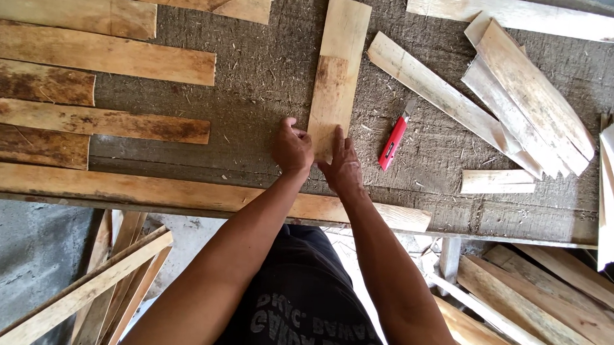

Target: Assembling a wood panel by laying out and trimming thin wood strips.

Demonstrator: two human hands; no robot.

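Note:
A short wooden plank [338, 70] lies lengthwise on the rough grey workbench [256, 74], running away from me. My left hand [291, 150] is curled at its near left corner, fingertips touching the edge. My right hand [343, 166] lies flat over the near right corner, fingers pressing on the wood. A red utility knife [393, 142] rests on the bench just right of my right hand, untouched.
Several weathered planks [95, 53] lie in rows on the left of the bench. A long plank [182, 191] runs along the front edge. Loose slats [524, 99] are piled at the right. More boards [549, 307] lean below the bench on both sides.

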